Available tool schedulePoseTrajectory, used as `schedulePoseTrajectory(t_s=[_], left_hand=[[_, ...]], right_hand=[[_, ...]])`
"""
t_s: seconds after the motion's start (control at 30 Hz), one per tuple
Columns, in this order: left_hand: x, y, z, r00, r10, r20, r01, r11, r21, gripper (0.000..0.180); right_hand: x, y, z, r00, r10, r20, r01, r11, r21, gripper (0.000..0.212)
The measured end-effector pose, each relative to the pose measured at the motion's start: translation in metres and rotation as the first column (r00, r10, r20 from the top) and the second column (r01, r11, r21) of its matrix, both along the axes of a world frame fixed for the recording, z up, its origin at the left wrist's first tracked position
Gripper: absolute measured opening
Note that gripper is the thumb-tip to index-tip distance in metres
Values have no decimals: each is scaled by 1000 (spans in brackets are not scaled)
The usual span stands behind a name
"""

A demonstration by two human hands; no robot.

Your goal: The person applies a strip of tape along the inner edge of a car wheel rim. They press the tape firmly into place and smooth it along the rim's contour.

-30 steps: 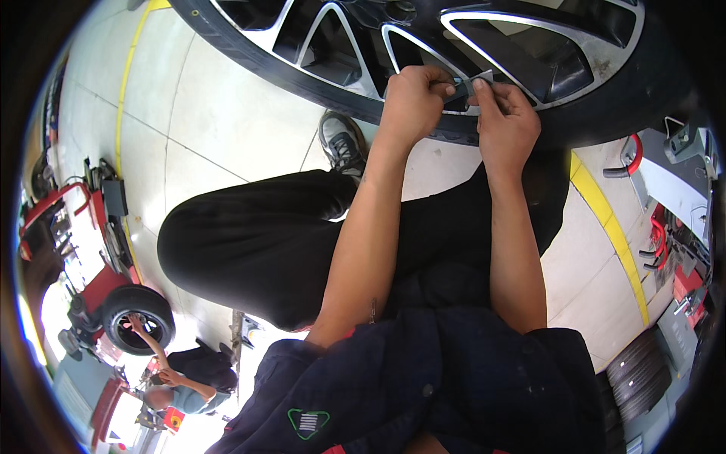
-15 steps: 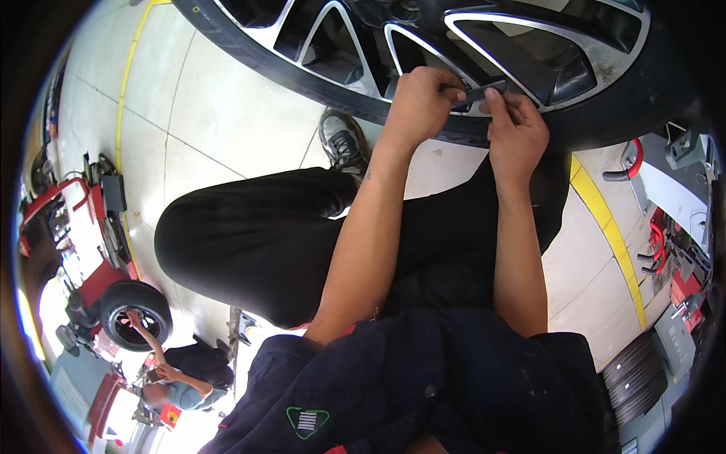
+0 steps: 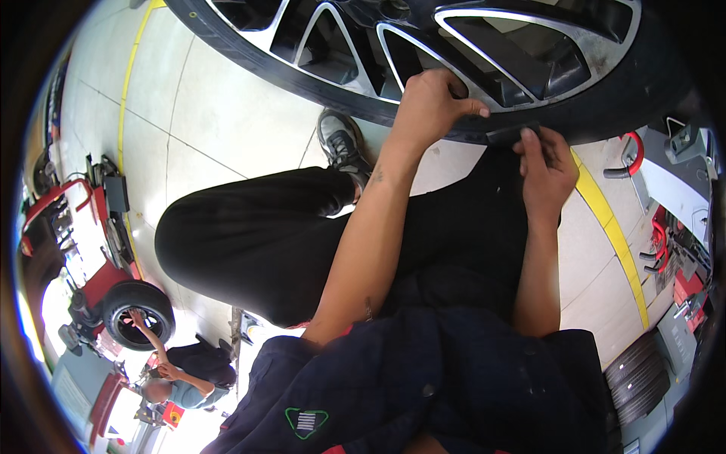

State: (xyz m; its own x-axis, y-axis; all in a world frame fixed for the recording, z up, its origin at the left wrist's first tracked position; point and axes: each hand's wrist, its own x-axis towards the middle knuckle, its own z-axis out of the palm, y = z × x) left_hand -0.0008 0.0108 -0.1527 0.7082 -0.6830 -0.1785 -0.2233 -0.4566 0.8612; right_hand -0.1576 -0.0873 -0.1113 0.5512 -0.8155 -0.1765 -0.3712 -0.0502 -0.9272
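A large wheel fills the top of the view, with a black tire [image 3: 333, 97] around a black and silver alloy rim [image 3: 597, 72]. My left hand [image 3: 435, 106] is at the rim's near edge, thumb stretched out to the right and apart from the curled fingers, whose tips are partly hidden. Nothing shows between thumb and fingers. Just in front of the tire's near side, my right hand [image 3: 548, 170] pinches a small dark flat strip [image 3: 507, 135] between thumb and fingers. The strip points left toward my left hand.
At far left, another person [image 3: 181, 378] reaches to a wheel [image 3: 136, 314] by a red machine [image 3: 98, 284]. On the right are a grey machine with red hooked handles [image 3: 626, 159], a yellow floor line [image 3: 605, 212] and stacked tires [image 3: 635, 382]. My shoe [image 3: 342, 144] is below the wheel.
My right hand has moved right and toward me, carrying the dark strip off the rim. My left thumb has come away from the strip. The wheel has shifted slightly in view.
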Motion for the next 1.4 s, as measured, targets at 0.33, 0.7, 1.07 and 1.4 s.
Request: schedulePoseTrajectory(t_s=[0.33,0.7,1.07,1.4], left_hand=[[-6,-2,-3,997,83,-1,-83,993,-89,27],[-7,4,-18,993,10,121,-4,999,-47,17],[-13,12,-16,984,46,174,-27,994,-108,21],[-22,11,-11,982,97,161,-88,994,-65,14]], right_hand=[[-17,-1,-23,994,12,106,-12,1000,-4,18],[-18,-7,-24,998,38,53,-40,999,36,19],[-18,-6,-23,997,64,43,-66,997,31,21],[-18,-6,-23,996,76,45,-77,996,34,21]])
